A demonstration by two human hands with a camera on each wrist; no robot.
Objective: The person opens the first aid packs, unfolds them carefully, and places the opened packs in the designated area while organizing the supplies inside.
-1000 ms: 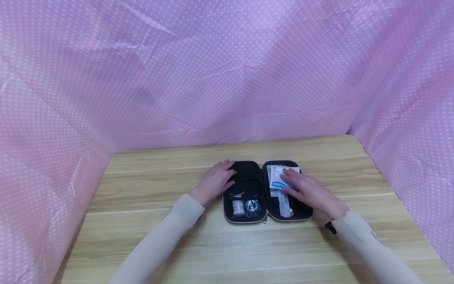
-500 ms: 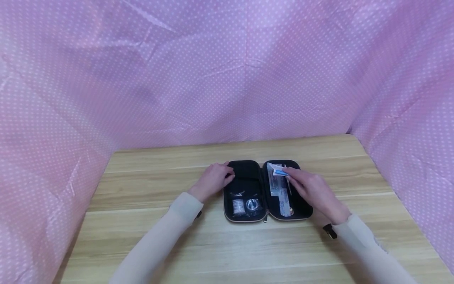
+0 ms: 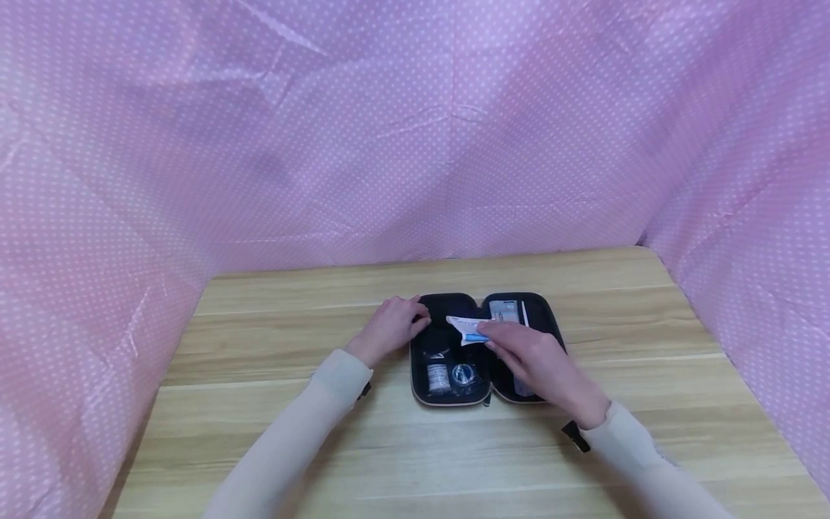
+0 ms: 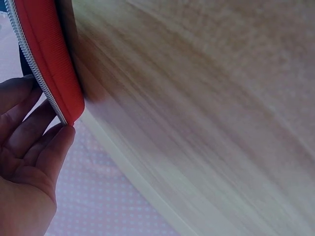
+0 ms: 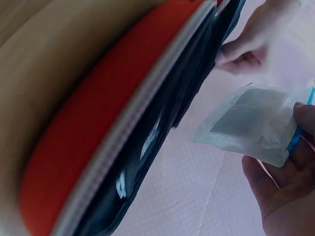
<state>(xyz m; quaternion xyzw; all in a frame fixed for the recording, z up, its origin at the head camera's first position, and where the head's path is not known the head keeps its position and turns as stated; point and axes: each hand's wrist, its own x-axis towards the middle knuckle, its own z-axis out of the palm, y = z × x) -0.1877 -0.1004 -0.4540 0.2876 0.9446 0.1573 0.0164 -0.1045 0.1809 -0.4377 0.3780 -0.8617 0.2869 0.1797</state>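
An open zippered case, black inside and red outside, lies flat on the table. Its left rim is pinched between thumb and fingers of my left hand; the left wrist view shows the fingertips at the zipper edge. My right hand grips a white-and-blue packet above the middle of the case. Seen from the right wrist, the packet is translucent, with a darker square inside. A bandage roll and a round wrapped item sit in the left half. My right hand partly covers the right half.
In the right half lie a clear sachet and a thin white strip. A pink dotted cloth hangs behind and at both sides of the wooden table.
My right hand, first spread over the packet in the right half, has pinched it, lifted it and carried it left. The fingers of my left hand have curled onto the case's rim.
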